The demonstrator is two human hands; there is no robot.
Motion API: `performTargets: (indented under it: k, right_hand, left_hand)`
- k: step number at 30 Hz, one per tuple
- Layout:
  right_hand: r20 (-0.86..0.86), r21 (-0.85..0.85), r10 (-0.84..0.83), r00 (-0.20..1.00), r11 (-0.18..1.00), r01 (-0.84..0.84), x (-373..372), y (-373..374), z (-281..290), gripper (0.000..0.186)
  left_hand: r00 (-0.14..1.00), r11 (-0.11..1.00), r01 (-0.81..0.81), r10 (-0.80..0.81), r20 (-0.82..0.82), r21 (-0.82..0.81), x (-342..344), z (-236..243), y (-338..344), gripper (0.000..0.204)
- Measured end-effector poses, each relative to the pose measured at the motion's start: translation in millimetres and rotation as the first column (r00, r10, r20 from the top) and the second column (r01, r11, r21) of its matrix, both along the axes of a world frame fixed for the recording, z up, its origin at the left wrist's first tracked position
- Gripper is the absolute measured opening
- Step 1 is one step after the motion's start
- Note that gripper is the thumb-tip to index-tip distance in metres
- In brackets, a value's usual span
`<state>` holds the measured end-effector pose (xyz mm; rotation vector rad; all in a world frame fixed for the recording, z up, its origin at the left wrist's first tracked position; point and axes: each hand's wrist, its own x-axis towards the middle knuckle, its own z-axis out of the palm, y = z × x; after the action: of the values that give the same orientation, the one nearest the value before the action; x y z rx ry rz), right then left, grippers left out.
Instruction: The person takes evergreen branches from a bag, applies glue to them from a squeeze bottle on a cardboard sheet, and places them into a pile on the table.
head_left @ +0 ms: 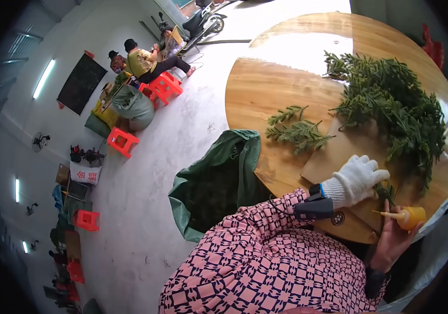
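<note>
My left hand (354,179), in a white knitted glove, is over the near part of a round wooden table (266,86). Its fingers bend down onto a small green artificial sprig (385,193), which they partly hide. In my bare right hand (390,242) lies a squeeze bottle (412,217) of yellow-orange liquid, tipped sideways with its thin nozzle toward the left, just below the sprig. Beyond both hands is a large heap of artificial fir sprigs (386,99). A few loose sprigs (301,135) rest left of a brown cardboard sheet (334,157) on the tabletop.
Against the table's left edge stands an open green sack (211,183). A pale sack (444,230) is close by my right arm. Farther left are red stools (123,141), full bags (133,107) and seated people (145,63). A motor scooter (200,25) stands at the back.
</note>
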<state>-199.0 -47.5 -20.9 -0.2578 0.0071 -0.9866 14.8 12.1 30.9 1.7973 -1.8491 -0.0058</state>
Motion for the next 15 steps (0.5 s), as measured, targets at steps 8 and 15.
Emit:
performTargets:
  k: [8, 15]
  right_hand:
    - [-0.079, 0.081, -0.075, 0.994, 0.993, 0.082, 3.0, -4.4, 0.3, 0.046]
    - [-0.009, -0.032, 0.002, 1.0, 0.999, -0.002, 3.8, -7.3, -2.6, 0.051]
  left_hand:
    - [0.997, 0.999, -0.027, 0.03, -0.072, 0.039, -6.4, -4.7, -7.7, 0.023]
    - [0.99, 0.997, -0.063, 0.068, -0.126, 0.044, -6.2, -13.1, -10.3, 0.018]
